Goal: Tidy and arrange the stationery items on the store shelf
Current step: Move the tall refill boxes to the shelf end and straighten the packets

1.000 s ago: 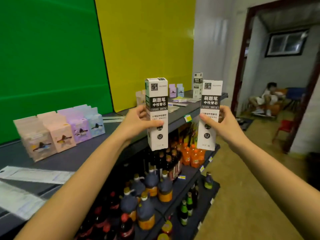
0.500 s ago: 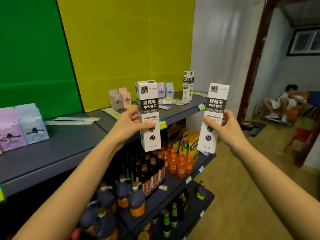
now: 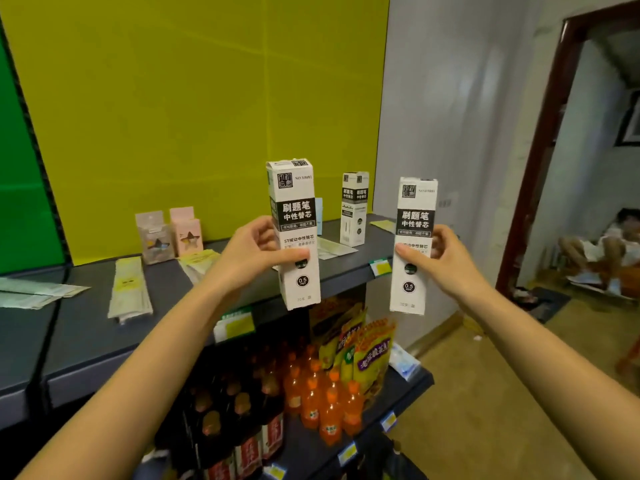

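Note:
I hold two tall white refill boxes with black bands, both upright in the air in front of the dark grey top shelf [image 3: 79, 341]. My left hand [image 3: 254, 252] grips the left refill box [image 3: 293, 216] at its middle. My right hand [image 3: 441, 254] grips the right refill box [image 3: 414, 216] the same way, beyond the shelf's right end. A third refill box [image 3: 354, 209] of the same kind stands on the shelf near its far right corner. Two small star-window packets, grey [image 3: 152, 237] and pink [image 3: 187, 232], stand against the yellow wall.
Flat clear sleeves [image 3: 129, 289] lie on the shelf, more at the left edge [image 3: 31, 294] and behind the left box [image 3: 334, 250]. Below are dark bottles [image 3: 239, 410], orange soda bottles [image 3: 322, 396] and yellow snack bags [image 3: 363, 344]. A person sits beyond the doorway [image 3: 602, 244] at right.
The view has swung right along the shelf: the pastel packet rows at left have left the frame. Both hands still carry their boxes, now closer to the shelf's right end.

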The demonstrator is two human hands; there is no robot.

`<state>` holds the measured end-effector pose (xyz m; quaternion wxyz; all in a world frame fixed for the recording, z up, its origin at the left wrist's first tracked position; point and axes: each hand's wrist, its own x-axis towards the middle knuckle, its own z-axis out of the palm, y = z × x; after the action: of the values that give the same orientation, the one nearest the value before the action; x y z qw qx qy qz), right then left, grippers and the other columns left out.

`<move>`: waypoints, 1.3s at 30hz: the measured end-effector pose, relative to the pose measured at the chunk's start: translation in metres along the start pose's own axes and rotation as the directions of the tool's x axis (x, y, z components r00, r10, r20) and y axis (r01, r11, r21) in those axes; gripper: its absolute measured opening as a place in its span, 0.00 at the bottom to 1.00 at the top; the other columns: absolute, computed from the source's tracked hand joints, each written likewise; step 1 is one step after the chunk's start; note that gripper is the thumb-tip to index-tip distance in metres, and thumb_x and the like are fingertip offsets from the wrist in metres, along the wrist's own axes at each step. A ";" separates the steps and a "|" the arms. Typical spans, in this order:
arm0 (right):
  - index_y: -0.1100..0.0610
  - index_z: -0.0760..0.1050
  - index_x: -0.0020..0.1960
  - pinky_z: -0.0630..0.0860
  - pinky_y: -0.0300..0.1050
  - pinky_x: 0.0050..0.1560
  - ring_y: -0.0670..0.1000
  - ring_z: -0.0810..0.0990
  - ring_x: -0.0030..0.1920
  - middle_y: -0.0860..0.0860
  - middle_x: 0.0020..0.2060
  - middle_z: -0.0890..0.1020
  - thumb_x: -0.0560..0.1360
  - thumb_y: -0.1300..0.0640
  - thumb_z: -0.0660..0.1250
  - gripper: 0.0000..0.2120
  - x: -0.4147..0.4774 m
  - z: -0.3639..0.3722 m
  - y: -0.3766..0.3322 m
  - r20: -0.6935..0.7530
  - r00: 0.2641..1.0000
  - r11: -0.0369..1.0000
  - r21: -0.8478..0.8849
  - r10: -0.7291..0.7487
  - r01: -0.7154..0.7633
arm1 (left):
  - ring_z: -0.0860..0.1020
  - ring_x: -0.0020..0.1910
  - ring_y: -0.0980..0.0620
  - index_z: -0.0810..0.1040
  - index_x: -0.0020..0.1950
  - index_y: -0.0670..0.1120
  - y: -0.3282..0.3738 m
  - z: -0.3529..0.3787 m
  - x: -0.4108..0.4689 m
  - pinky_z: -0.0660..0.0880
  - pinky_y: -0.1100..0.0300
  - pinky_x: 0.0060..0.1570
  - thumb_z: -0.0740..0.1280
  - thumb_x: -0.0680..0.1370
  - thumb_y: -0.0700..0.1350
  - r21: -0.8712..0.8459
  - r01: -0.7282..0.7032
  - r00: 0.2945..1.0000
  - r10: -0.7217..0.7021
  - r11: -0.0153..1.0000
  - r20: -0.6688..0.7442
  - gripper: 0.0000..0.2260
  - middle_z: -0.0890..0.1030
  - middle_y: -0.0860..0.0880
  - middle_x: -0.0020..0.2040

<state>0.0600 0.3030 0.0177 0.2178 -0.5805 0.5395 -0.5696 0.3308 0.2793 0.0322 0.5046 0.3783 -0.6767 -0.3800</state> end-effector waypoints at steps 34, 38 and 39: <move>0.56 0.64 0.67 0.72 0.46 0.58 0.50 0.75 0.59 0.51 0.59 0.77 0.71 0.52 0.70 0.28 0.349 -0.015 0.160 0.518 0.808 0.958 0.183 -0.283 0.219 | 0.77 0.45 0.54 0.74 0.54 0.44 -0.072 0.237 0.251 0.78 0.61 0.44 0.79 0.61 0.46 0.406 0.204 0.829 0.064 0.891 -0.556 0.26 0.80 0.50 0.49; 0.58 0.64 0.68 0.72 0.49 0.62 0.52 0.74 0.62 0.54 0.62 0.76 0.70 0.53 0.70 0.29 0.359 0.004 0.166 0.537 0.797 0.961 0.188 -0.275 0.205 | 0.78 0.47 0.51 0.73 0.56 0.44 -0.086 0.232 0.254 0.81 0.54 0.47 0.79 0.61 0.47 0.462 0.204 0.813 0.113 0.863 -0.571 0.27 0.79 0.47 0.53; 0.58 0.64 0.68 0.72 0.47 0.60 0.50 0.74 0.60 0.54 0.61 0.77 0.70 0.53 0.70 0.29 0.360 0.008 0.168 0.546 0.790 0.960 0.190 -0.278 0.206 | 0.78 0.46 0.53 0.73 0.56 0.45 -0.088 0.231 0.255 0.81 0.57 0.46 0.79 0.62 0.47 0.467 0.199 0.812 0.122 0.862 -0.571 0.27 0.79 0.48 0.52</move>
<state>-0.0799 -0.0691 0.0233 0.3279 -0.7735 0.3359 -0.4257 0.0656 0.0448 0.0077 0.5617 0.6089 -0.5563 -0.0648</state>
